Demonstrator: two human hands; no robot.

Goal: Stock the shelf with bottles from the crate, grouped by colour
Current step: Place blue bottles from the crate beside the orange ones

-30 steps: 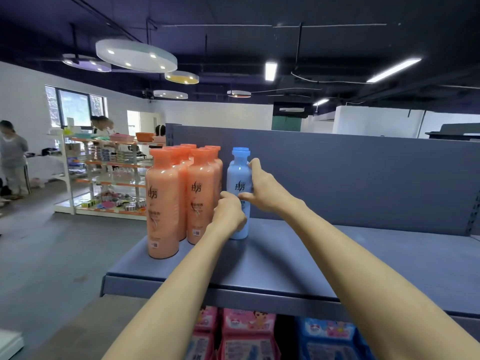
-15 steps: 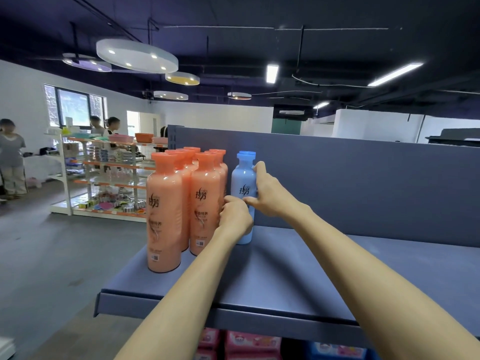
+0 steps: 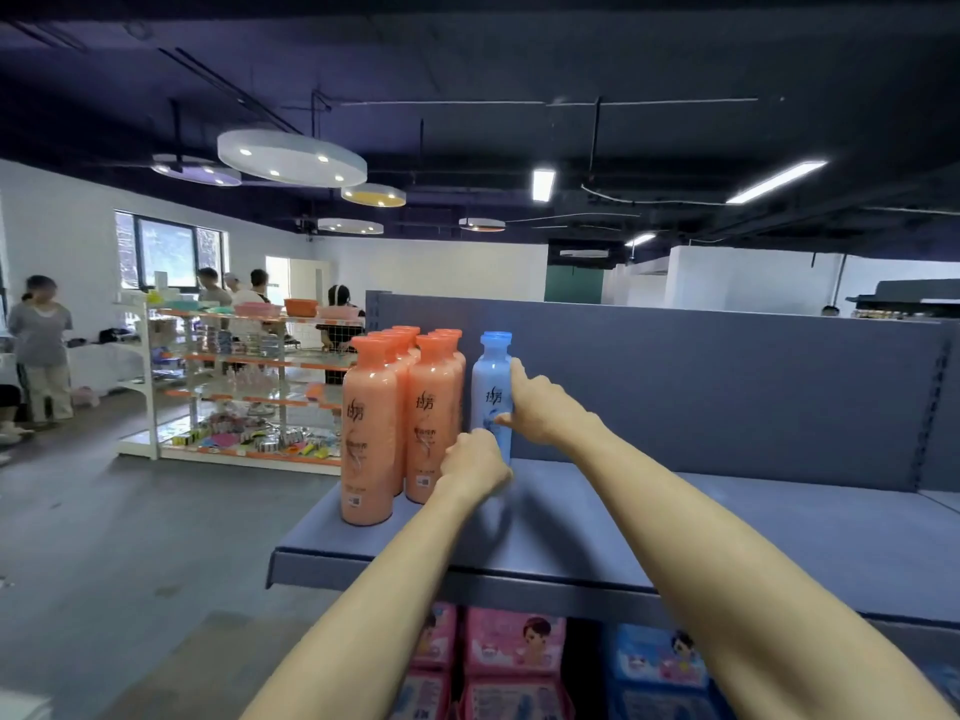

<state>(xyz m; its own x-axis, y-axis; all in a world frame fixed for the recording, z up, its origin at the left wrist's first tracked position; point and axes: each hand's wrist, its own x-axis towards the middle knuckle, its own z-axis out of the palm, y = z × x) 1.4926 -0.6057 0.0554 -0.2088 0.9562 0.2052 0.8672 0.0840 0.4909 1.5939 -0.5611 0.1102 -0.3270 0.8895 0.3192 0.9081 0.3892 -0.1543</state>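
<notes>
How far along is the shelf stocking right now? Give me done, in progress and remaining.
Done: the orange bottles stand grouped in rows at the left end of the shelf. In hand: the first blue bottle stands upright right of them, the left hand at its base and the right hand on its side. Left: the shelf to the right is bare; the crate is out of view, so the remaining count is unknown.

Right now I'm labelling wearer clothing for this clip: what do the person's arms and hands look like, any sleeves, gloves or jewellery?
Both forearms are bare up to the frame edge, with no sleeves showing. The left hand and right hand wear no gloves, and no rings, watch or bracelets show.
</notes>
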